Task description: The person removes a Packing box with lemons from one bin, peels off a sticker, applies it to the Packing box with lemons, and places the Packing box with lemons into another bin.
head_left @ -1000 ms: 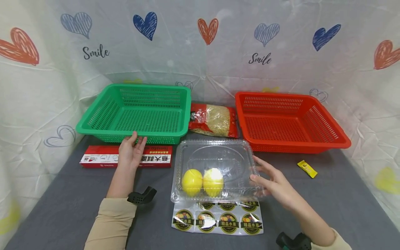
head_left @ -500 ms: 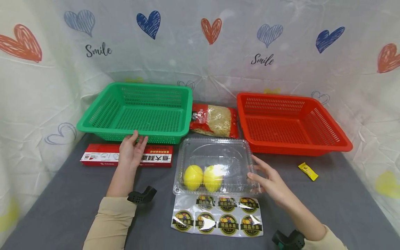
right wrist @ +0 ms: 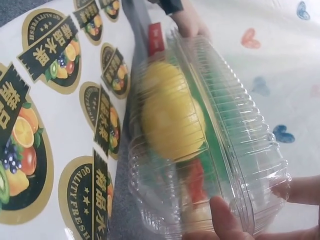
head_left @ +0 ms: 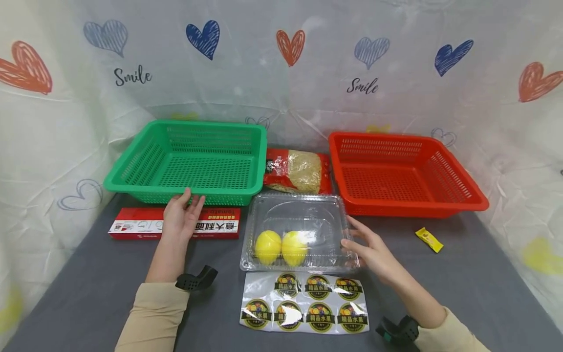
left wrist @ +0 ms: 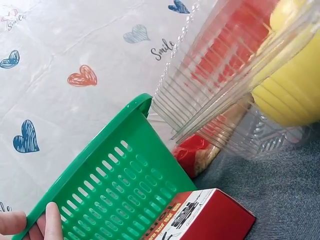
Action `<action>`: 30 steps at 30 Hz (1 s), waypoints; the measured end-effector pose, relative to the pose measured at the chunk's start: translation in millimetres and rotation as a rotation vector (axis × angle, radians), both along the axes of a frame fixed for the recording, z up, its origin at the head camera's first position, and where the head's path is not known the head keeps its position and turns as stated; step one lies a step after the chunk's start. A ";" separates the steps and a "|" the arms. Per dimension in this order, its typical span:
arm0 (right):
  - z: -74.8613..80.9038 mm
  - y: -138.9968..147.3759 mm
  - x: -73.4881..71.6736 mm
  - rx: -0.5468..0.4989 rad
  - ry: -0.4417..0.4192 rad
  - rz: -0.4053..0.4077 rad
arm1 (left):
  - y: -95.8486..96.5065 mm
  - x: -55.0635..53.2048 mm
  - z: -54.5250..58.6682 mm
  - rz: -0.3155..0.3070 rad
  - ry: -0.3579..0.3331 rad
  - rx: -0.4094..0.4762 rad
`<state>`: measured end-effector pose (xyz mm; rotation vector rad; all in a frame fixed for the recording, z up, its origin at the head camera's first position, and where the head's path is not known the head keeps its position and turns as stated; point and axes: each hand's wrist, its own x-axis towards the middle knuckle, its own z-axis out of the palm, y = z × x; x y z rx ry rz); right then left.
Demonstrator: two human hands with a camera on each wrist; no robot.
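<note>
Grip of right hand (head_left: pixel 374 252) half-curled, apparently round clear box (head_left: pixel 303 227)

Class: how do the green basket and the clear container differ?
The green basket is opaque and slotted; the clear container is see-through. The basket is open-topped; the container is lidded, holding two yellow fruits. The left hand holds the basket, the right hand the container. Both look roughly rectangular.

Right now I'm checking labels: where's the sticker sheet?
In the head view, the sticker sheet lies bottom centre on the gray tabletop, along the near side of the clear container.
</note>
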<state>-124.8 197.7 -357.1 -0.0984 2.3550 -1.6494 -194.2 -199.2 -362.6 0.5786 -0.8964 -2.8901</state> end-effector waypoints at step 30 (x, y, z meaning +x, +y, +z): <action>-5.5 4.9 -15.9 -0.010 -0.079 0.104 | 4.5 1.9 -3.7 0.056 0.019 -0.146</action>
